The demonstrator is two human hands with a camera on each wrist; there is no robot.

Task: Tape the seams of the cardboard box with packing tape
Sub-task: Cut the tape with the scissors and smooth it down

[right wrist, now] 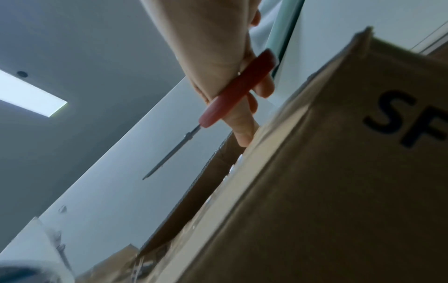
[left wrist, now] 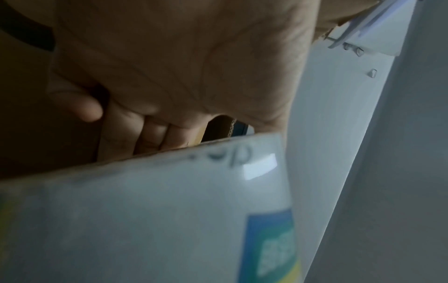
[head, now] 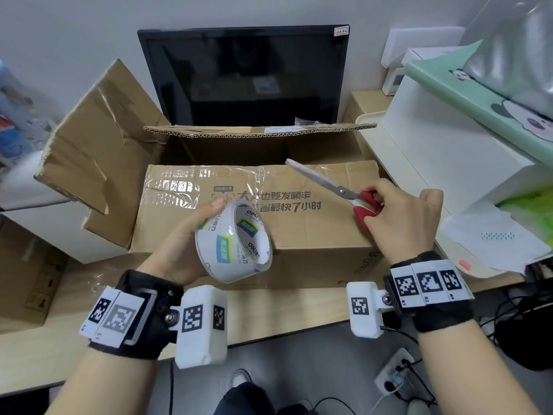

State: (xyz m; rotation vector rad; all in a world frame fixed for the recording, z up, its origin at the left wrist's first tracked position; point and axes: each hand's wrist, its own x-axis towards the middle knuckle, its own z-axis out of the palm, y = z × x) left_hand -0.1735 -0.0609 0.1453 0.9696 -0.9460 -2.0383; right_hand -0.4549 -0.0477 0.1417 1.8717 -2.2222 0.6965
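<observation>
Box of brown corrugated cardboard sits on the pale wood table, near flap folded flat with black print and wrinkled, glossy clear tape across its left part, left flap creased and raised, far flap upright in front of a dark monitor. Left hand grips a tape roll, a white ring with blue-green labels, over the box's near edge, fingers curled around it. Right hand grips red-handled scissors, steel blades together, pointing up-left above the flap.
</observation>
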